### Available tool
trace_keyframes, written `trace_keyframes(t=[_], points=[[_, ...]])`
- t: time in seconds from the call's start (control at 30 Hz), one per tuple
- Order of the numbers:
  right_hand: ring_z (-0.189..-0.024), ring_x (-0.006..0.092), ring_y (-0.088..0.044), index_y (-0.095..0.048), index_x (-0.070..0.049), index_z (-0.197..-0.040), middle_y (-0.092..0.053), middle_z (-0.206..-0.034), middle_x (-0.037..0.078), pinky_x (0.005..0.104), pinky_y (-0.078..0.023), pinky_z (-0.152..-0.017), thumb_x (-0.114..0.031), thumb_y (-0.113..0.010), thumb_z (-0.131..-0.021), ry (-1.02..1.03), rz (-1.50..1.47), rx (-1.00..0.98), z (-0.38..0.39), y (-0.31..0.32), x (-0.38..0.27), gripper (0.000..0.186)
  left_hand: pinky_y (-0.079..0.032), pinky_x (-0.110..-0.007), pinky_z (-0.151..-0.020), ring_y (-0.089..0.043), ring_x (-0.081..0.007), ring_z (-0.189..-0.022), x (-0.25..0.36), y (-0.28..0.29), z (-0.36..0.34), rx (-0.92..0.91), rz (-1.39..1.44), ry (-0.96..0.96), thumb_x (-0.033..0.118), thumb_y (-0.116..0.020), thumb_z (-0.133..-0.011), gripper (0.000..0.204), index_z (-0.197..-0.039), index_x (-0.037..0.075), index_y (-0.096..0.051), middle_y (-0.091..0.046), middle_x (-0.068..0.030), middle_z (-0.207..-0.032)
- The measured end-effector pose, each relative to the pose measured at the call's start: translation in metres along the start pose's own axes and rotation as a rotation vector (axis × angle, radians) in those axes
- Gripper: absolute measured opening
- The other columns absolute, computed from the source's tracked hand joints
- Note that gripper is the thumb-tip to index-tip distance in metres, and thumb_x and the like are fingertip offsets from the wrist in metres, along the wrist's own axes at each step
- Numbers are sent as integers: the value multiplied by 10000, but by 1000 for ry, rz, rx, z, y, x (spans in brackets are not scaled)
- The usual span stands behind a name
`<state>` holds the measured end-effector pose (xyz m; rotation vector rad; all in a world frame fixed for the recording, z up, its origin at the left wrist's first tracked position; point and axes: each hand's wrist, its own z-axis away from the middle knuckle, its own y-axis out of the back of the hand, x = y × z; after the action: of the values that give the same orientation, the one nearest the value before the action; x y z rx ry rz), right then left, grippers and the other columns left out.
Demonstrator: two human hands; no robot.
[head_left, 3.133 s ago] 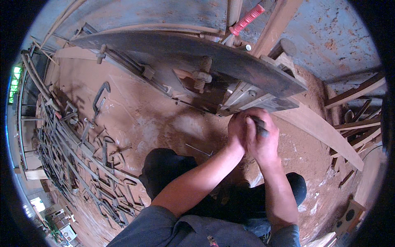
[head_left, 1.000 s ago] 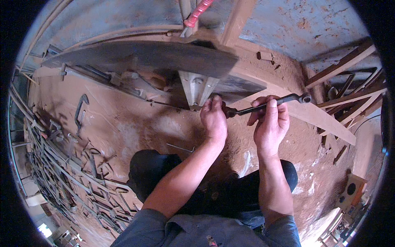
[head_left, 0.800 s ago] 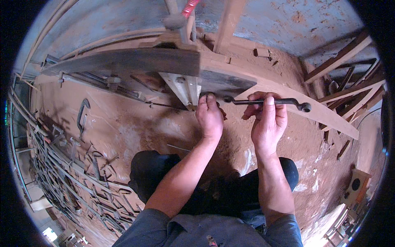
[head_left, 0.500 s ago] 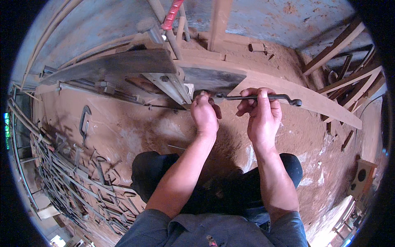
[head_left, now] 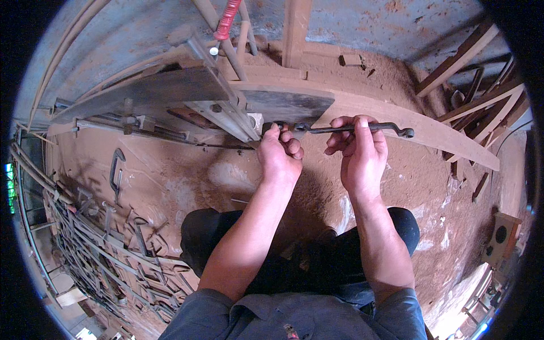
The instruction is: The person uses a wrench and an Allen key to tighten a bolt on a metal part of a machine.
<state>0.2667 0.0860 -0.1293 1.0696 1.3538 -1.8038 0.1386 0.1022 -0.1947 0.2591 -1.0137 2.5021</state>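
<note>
My right hand (head_left: 364,164) grips a dark offset ring spanner (head_left: 391,126) between thumb and fingers, holding it nearly level. The spanner's left ring end lies close to the fingertips of my left hand (head_left: 279,158). With fingers curled, that hand is closed at the end of a metal machine frame (head_left: 224,122), around a small dark part mostly hidden by the fingers. Just above the left thumb is a pale square block (head_left: 255,120) on the frame. A flat dark plate (head_left: 153,93) spans the machine's top, and a second dark plate (head_left: 289,105) sits to its right.
A dusty curved wooden board (head_left: 419,122) extends to the right. Red-handled lever (head_left: 226,22) rises beyond the machine. A C-clamp (head_left: 117,170) lies on the dusty floor (head_left: 226,175) at left, near many piled metal clamps (head_left: 130,260). Timber pieces (head_left: 481,113) lean at far right.
My left fingers have curled and shifted slightly at the dark part. The spanner stays in my right hand at nearly the same angle. The view has shifted a little.
</note>
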Motion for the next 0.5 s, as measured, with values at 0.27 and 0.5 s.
trace_keyframes(t=[0.27, 0.5], points=[[-618, 182, -599, -515, -53, -971, -628, -881, 135, 324, -517, -521, -229, -442, -976, -59, -59, 6, 0, 2, 12, 190, -289, -258, -484, -371, -107, -508, 1, 12, -1, -82, 8, 21, 349, -389, -970, 247, -914, 143, -512, -437, 65, -641], [-594, 192, -577, -538, 1, -889, -612, -794, 111, 327, -505, -552, -259, -347, -989, -426, -237, 178, -8, 16, 48, 339, -434, -358, -731, -562, -183, -806, -12, 20, 7, -23, -170, -76, 382, -358, -979, 311, -978, 117, -520, -580, -25, -839]])
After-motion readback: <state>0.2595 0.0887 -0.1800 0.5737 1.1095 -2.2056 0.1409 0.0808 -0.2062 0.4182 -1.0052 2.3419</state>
